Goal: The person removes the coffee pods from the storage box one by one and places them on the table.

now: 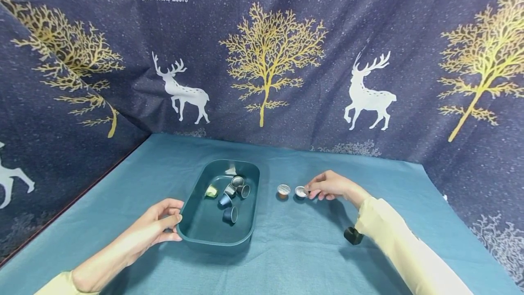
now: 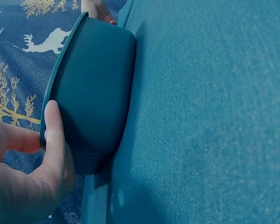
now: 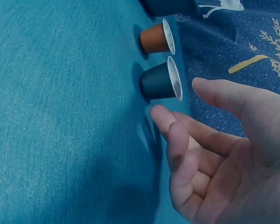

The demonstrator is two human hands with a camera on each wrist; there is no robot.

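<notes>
With left hand (image 1: 151, 224), pinching the left rim of the teal bin (image 1: 204, 229); with right hand (image 1: 331, 185), hovering just beside the dark green capsule (image 3: 157, 83), thumb held apart from loosely curled fingers; standing foil-side up on blue cloth (image 1: 303, 258), right of bin and orange capsule (image 3: 152, 38); lying inside the bin, several capsules, including a dark blue one (image 1: 228, 215).
</notes>
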